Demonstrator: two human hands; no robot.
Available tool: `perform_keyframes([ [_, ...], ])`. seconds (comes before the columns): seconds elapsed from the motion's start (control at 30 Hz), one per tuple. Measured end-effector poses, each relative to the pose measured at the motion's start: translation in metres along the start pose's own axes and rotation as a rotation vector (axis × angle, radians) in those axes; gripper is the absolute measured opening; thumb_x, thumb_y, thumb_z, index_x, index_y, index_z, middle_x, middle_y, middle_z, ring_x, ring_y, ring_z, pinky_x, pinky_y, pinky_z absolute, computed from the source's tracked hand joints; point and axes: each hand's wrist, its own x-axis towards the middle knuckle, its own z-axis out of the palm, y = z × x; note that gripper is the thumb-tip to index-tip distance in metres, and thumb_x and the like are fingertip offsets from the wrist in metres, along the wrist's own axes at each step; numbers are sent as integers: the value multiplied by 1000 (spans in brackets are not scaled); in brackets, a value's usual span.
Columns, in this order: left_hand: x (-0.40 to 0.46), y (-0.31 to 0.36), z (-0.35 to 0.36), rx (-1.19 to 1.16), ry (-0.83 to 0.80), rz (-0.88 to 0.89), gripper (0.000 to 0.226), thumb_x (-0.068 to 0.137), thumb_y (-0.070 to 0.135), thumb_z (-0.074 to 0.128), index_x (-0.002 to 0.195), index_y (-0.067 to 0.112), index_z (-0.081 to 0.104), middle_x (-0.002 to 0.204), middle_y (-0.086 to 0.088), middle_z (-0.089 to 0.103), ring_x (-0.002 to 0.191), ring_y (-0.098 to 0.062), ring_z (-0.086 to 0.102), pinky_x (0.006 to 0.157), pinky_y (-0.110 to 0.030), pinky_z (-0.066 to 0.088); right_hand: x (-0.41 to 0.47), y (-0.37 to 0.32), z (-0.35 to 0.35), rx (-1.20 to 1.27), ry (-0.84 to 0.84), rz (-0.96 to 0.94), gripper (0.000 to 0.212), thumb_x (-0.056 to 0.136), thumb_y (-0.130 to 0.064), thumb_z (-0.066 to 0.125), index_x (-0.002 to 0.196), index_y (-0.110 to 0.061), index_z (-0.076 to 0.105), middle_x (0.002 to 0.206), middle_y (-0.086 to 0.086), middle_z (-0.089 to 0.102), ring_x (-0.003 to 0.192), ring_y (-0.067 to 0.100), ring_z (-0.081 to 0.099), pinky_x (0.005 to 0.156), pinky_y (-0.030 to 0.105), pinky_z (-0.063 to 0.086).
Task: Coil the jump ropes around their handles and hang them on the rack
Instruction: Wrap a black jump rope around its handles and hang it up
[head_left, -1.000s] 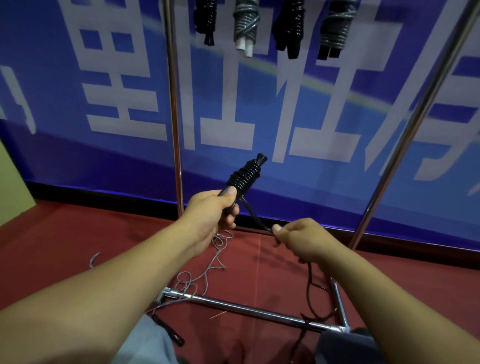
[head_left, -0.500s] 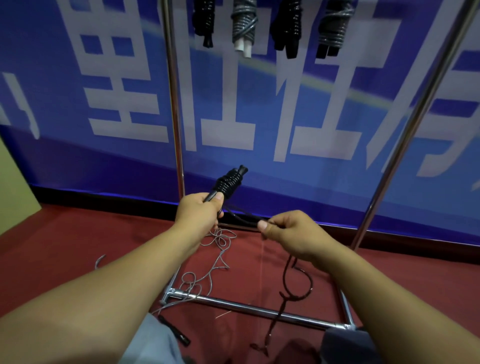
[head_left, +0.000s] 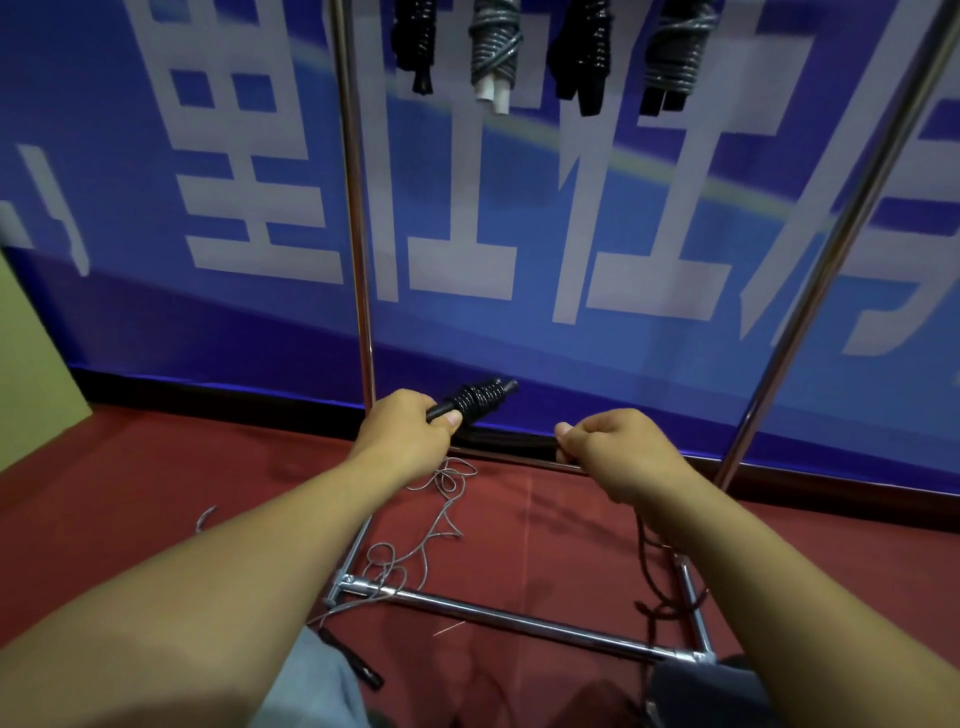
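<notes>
- Jump-rope handles (head_left: 475, 402), black and already half covered in turns of cord, are sitting just above the centre of the frame, gripped at their near end by the left hand (head_left: 410, 434), whose fingers are curling round the bare part while the thumb is pressing on top.
- That hold is leaving the far, wrapped end free, presumably so that further turns can be laid on without the fingers getting in the way.
- Right hand (head_left: 618, 449), a little right of centre, is pinching the black cord (head_left: 506, 446) in a closed fist; the stretch between the two hands is running fairly taut and level, which is likely keeping the coil tight.
- Slack from the same cord is dropping below the right wrist and trailing down to the floor at lower right, so a good length is still waiting to be wound.
- Grey rope (head_left: 415, 540), loose and tangled, is lying on the red floor (head_left: 156, 493) below centre, draping over the chrome base bar of the rack (head_left: 519, 621); it looks like a later job.
- Four finished bundles (head_left: 493, 47) are hanging along the top edge, between the rack's two uprights, in front of the blue banner (head_left: 623, 322), showing where this one is meant to end up.
</notes>
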Motion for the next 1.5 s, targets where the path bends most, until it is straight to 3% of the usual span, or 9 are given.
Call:
perform_keyframes([
  [0.17, 0, 1, 0, 143, -41, -6, 33, 95, 42, 60, 73, 18, 58, 74, -3, 62, 71, -22, 60, 52, -27, 35, -12, -5, 1, 160, -175, -22, 45, 98, -36, 59, 57, -18, 63, 55, 1, 40, 50, 17, 32, 51, 27, 29],
  [0.33, 0, 0, 1, 209, -152, 45, 33, 96, 43, 61, 71, 21, 56, 71, 0, 59, 73, -22, 60, 60, -28, 39, -16, -7, 7, 350, -210, -25, 43, 103, -31, 52, 63, -18, 58, 56, -3, 35, 49, 13, 30, 52, 29, 27],
  [0.5, -6, 1, 8, 246, -330, 140, 34, 96, 43, 60, 70, 21, 57, 68, 2, 58, 62, -14, 54, 55, -25, 37, -13, -7, 1, 470, -198, 38, 31, 95, -29, 66, 67, -18, 57, 52, -6, 36, 45, 10, 30, 49, 26, 29],
  [0.6, -8, -1, 8, 242, -412, 181, 31, 96, 41, 60, 74, 20, 60, 70, 1, 59, 65, -16, 56, 61, -27, 41, -11, -5, -1, 388, -172, 13, 23, 90, -22, 72, 70, -15, 63, 54, -3, 47, 47, 10, 34, 49, 25, 31],
  [0.77, -15, 4, 10, 280, -530, 245, 26, 98, 37, 59, 81, 17, 63, 74, -1, 61, 67, -16, 57, 64, -27, 43, -9, 0, 3, 170, -41, -58, 23, 88, -28, 75, 80, -7, 72, 65, 4, 52, 55, 13, 42, 57, 28, 37],
  [0.9, -22, 8, 11, 288, -617, 304, 20, 97, 34, 61, 96, 15, 66, 75, 0, 61, 67, -15, 57, 64, -28, 44, -9, 0, 3, 46, 25, -157, 19, 89, -32, 74, 81, -15, 74, 69, -1, 67, 64, 12, 56, 65, 30, 46],
  [1.13, -30, 16, 12, 275, -725, 382, 17, 95, 34, 64, 80, 26, 58, 72, 5, 60, 66, -13, 56, 63, -27, 43, -7, 1, 6, -76, 42, -246, 17, 89, -32, 74, 75, -24, 67, 51, -14, 53, 49, -3, 50, 51, 14, 34],
  [1.33, -43, 26, 12, 325, -729, 500, 22, 95, 37, 63, 84, 18, 58, 71, 3, 54, 64, -14, 50, 60, -29, 39, -4, 5, 7, -157, 32, -298, 15, 89, -35, 74, 83, -22, 68, 68, -8, 62, 65, 5, 56, 58, 19, 40],
  [1.5, -49, 31, 11, 349, -705, 589, 20, 95, 37, 61, 89, 19, 59, 76, 3, 59, 67, -15, 54, 62, -30, 43, 3, 14, 8, -224, 37, -312, 19, 88, -38, 74, 87, -19, 72, 70, -10, 62, 67, 2, 56, 57, 16, 36],
])
